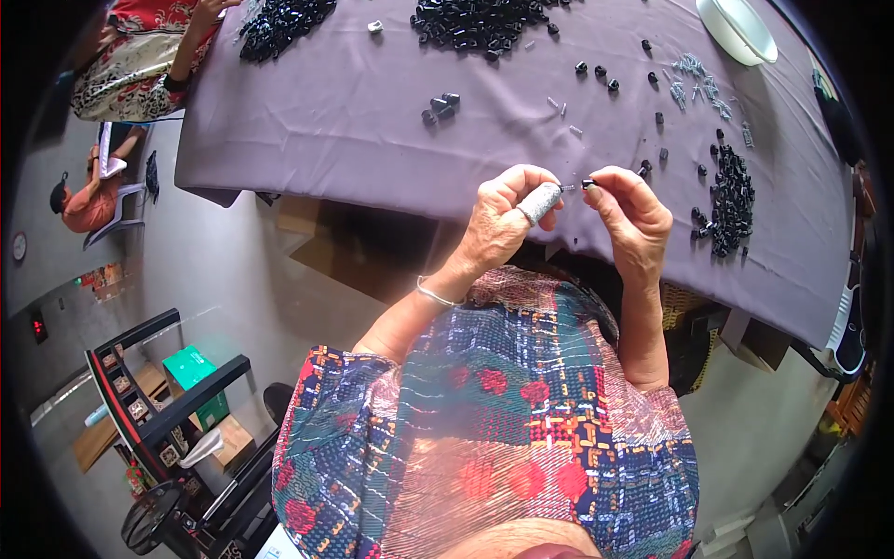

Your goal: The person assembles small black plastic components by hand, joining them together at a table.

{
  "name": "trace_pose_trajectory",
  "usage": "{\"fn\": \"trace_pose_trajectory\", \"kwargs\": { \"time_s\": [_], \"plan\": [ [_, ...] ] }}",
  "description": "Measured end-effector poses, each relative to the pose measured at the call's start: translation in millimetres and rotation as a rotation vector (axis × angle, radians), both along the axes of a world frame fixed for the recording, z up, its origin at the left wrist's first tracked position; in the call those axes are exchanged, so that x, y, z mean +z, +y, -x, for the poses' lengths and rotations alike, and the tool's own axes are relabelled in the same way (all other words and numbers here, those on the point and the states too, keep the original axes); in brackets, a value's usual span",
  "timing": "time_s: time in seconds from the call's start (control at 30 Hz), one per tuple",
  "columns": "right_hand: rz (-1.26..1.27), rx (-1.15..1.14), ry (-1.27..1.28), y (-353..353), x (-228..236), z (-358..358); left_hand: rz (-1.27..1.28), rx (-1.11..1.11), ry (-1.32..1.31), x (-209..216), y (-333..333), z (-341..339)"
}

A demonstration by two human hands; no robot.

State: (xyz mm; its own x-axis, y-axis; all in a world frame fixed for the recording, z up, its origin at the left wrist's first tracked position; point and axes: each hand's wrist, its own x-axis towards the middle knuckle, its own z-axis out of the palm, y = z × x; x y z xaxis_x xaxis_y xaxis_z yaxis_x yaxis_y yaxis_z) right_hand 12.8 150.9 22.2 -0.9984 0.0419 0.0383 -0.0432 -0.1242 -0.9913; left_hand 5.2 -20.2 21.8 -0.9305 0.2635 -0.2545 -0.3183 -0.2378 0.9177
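My left hand [507,212] and my right hand [635,216] meet over the front edge of the cloth-covered table. The left thumb wears a grey-white wrap [540,202]. Pinched at the left fingertips is a small thin pin [567,188], pale and screw-like, its exact kind too small to tell. My right thumb and forefinger grip a small black plastic piece [589,184] facing the pin, a narrow distance from it. To the right of my right hand lies a heap of small black pieces [733,200]. Loose pale pins [712,93] are scattered beyond it.
A purple-grey cloth [326,140] covers the table. Larger black heaps [475,20] sit at the far side, and a white basin [738,33] stands far right. Another person's arm [191,47] is at the far left corner. Cardboard [345,265] lies under the table.
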Motion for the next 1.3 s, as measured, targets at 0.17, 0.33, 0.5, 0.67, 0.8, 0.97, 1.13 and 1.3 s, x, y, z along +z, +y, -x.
{"fn": "trace_pose_trajectory", "kwargs": {
  "time_s": [0.17, 0.33, 0.5, 0.67, 0.8, 0.97, 1.13, 1.3],
  "plan": [
    [-0.262, -0.014, 0.149, -1.0, 1.9, -4.6, 0.036, -0.017, 0.0, 3.7, -0.3, -1.5],
    [-0.367, -0.001, 0.194, -2.7, 3.2, -6.2, 0.038, -0.019, -0.006, 2.2, -0.3, -3.6],
    [-0.38, 0.0, 0.182, -5.9, 4.3, -8.0, 0.037, -0.034, -0.017, 3.1, -0.1, -4.4],
    [-0.418, 0.002, 0.173, -8.1, 3.5, -9.3, 0.023, -0.026, -0.033, 5.6, -0.6, -4.6],
    [-0.446, 0.013, 0.189, -7.2, 5.2, -8.5, 0.024, -0.029, -0.029, 4.5, -2.3, -4.6],
    [-0.43, 0.031, 0.168, -7.6, 4.4, -7.9, 0.027, -0.027, -0.042, 3.6, -4.4, -4.1],
    [-0.3, 0.077, 0.069, -6.4, 1.9, -8.0, 0.006, -0.034, -0.06, 3.5, -6.9, -3.7],
    [-0.316, 0.104, 0.067, -5.8, 0.5, -7.1, 0.016, -0.035, -0.049, -0.9, -9.2, -3.9]
  ]
}}
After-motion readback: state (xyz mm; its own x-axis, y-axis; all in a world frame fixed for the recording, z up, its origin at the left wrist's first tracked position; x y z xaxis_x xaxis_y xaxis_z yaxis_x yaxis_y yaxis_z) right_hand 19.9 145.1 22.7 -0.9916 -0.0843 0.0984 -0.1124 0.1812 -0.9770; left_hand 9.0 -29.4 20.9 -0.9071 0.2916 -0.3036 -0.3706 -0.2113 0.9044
